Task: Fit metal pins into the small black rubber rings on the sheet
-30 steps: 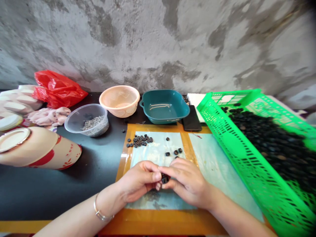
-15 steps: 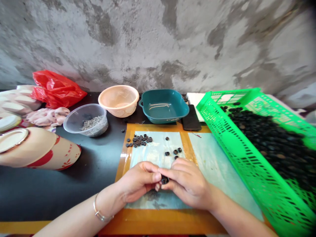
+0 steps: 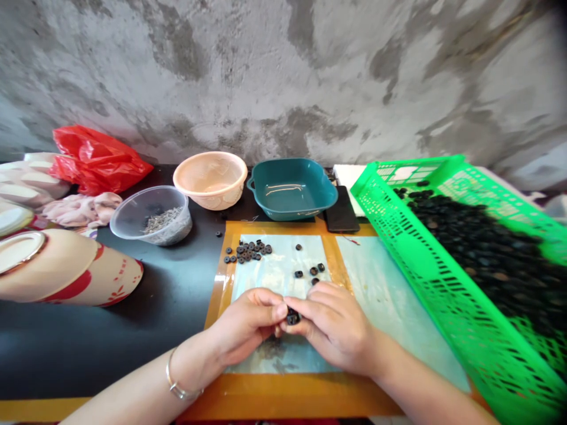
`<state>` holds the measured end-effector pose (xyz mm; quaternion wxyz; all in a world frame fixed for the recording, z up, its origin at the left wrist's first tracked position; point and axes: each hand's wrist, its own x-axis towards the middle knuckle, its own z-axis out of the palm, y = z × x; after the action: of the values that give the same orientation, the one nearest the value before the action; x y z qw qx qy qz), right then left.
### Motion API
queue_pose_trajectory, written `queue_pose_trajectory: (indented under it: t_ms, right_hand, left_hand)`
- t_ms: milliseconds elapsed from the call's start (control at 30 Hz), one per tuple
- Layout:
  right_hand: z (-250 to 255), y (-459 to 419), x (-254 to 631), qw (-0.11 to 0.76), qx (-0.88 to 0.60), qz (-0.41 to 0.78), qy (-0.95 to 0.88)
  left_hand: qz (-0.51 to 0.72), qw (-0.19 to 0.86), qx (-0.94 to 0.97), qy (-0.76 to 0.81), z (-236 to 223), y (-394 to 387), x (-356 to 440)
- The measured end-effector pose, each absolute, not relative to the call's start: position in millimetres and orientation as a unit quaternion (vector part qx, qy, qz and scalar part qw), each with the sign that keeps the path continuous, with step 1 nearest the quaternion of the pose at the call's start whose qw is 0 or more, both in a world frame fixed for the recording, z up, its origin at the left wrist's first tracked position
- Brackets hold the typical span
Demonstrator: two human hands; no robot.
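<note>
Both the left hand (image 3: 248, 327) and the right hand (image 3: 332, 324) are closed, gripping small black rings (image 3: 292, 317) between their fingertips above a pale taped sheet (image 3: 274, 274).

Behind the table stands a grey concrete wall (image 3: 283, 77) with dark stains. On the dark table top (image 3: 57, 336), at far left, lies a red plastic bag (image 3: 100, 159), and just beside it a crumpled pink cloth (image 3: 82, 209). Nearer, cream bowls (image 3: 66, 268) with red pattern are lying on their side. Toward the middle stand a clear plastic tub (image 3: 150, 221) with small grey metal pieces inside, a peach bowl (image 3: 210, 180) and a square teal dish (image 3: 291, 189). A black phone (image 3: 342, 209) lies just right of this dish.
</note>
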<state>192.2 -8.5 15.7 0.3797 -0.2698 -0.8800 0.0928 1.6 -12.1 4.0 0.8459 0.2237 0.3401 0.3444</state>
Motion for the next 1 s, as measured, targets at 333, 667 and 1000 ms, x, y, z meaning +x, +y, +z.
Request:
queue_pose_trajectory:
  t_ms: [333, 667, 1000]
  right_hand:
    - [15.9, -3.5, 192.2, 0.386, -0.28, 0.14, -0.868]
    - [17.9, -0.9, 192.6, 0.381, -0.283, 0.185, -0.861]
    - [6.0, -5.9, 187.4, 0.366, -0.3, 0.215, -0.854]
  left_hand:
    - [0.33, 0.785, 0.334, 0.405, 7.3, -12.6, 1.5]
    - [0.372, 0.62, 0.538, 0.434, 12.3, -17.1, 2.9]
    - [0.31, 0.523, 0.638, 0.472, 11.5, -14.6, 2.1]
